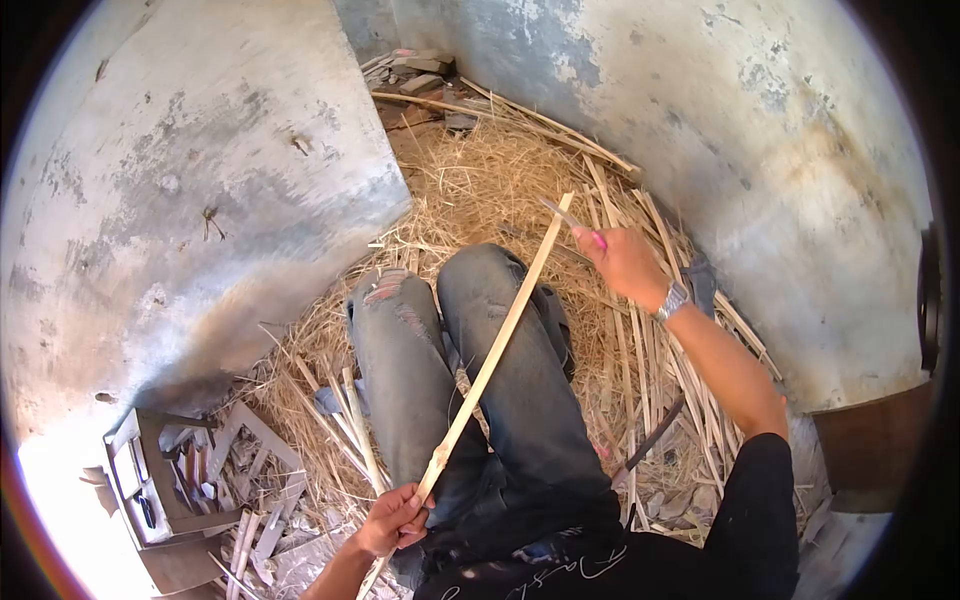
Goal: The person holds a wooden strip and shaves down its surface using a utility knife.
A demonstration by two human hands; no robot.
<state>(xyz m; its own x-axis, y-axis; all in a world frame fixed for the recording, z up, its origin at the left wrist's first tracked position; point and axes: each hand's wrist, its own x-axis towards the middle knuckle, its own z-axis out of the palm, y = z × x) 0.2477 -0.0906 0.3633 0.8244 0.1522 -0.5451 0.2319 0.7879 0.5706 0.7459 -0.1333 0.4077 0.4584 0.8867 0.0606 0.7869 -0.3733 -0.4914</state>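
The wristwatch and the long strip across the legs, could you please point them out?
Wristwatch (673, 301), head view: the middle of its silvery band.
Long strip (498, 343), head view: about midway along.

A peeling, stained left wall (250, 150) and a scuffed right wall (690, 120) close in a floor strewn with straw-coloured shavings (470, 165), with a heap of rubble (425, 75) in the far corner between them. Loose pale strips (675, 335) lie in a long bundle beside the right wall, near a bunched grey cloth (703, 283) and a slim dark bar (650, 440), while a brown panel (870, 445) stands at the right edge. At lower left, an open-sided box (205, 521) holds small items too indistinct to name, with angular grey pieces (255, 432) just beside it.
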